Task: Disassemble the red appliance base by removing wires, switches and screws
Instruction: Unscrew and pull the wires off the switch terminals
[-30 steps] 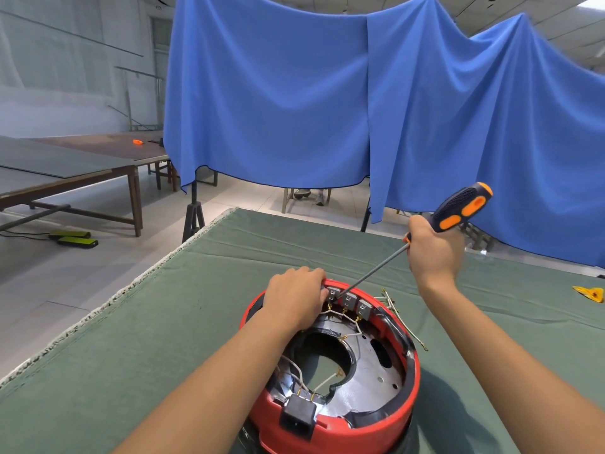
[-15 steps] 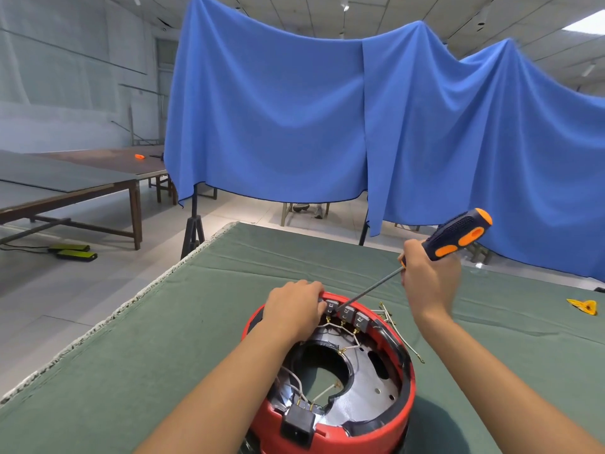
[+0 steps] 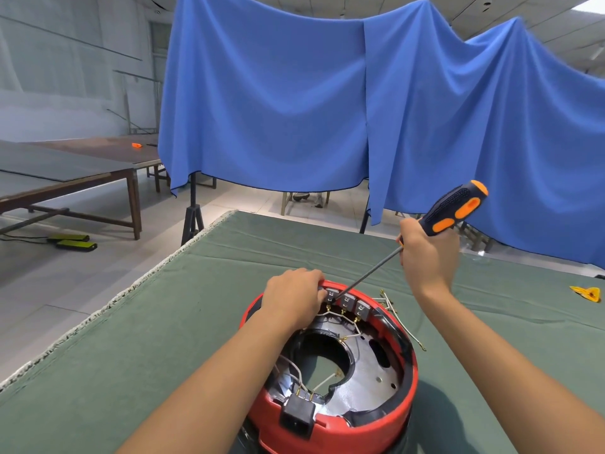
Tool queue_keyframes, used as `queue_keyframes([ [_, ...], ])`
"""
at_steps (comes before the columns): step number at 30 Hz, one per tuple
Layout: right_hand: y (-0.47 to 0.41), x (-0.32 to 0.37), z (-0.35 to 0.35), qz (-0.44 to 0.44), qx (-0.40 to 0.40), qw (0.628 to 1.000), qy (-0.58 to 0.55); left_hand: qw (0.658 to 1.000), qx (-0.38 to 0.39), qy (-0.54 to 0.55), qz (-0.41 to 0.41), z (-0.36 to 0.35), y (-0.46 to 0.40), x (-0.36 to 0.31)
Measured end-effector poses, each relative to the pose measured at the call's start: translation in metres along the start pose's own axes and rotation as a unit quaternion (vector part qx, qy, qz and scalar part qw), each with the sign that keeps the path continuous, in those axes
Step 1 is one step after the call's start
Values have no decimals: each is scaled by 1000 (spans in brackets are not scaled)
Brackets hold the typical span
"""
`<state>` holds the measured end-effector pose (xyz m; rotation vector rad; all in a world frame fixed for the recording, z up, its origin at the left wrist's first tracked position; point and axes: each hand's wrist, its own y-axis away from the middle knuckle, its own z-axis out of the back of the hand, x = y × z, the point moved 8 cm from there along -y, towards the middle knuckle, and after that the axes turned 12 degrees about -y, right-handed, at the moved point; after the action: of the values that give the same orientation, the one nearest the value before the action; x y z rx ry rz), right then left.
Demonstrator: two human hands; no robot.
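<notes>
The red appliance base [image 3: 404,401] lies open side up on the green table cloth [image 3: 157,339]. Three grey switches [image 3: 347,303] sit in a row at its far rim, joined by white wires [image 3: 352,324]. A black socket [image 3: 296,417] is at the near rim. My left hand [image 3: 294,298] grips the far left rim beside the switches. My right hand [image 3: 427,257] holds a black and orange screwdriver [image 3: 453,209]; its tip rests at the leftmost switch.
Loose wires with brass ends [image 3: 389,303] lie on the cloth just right of the base. A yellow scrap [image 3: 587,293] lies at the far right. Blue drapes [image 3: 327,103] hang behind the table. Wooden tables [image 3: 82,165] stand at the left.
The view has tilted and the base sits slightly higher in the frame. My right hand has kept the screwdriver tip at the leftmost switch, with the handle a little lower against the drape. My left hand stays on the rim.
</notes>
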<state>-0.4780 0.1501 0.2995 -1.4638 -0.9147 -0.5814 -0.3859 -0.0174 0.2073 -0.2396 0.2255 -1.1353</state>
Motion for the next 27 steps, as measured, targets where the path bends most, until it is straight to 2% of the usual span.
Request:
queue_keyframes([
  [8, -27, -48, -9, -132, -38, 990, 9, 1000, -8, 5, 0, 0, -1, -1],
  [11, -22, -63, -10, -155, -58, 986, -7, 1000, -7, 8, -1, -1, -1, -1],
  [15, -24, -58, -6, -144, -51, 988, -13, 1000, -14, 10, -2, -1, -1, 1],
  [21, -8, -36, -2, -80, -22, 996, -14, 1000, -13, 12, -2, -2, -1, 1],
  [27, 15, -22, 14, -48, -39, 996, -66, 1000, -6, 15, 2, -2, 0, 1],
])
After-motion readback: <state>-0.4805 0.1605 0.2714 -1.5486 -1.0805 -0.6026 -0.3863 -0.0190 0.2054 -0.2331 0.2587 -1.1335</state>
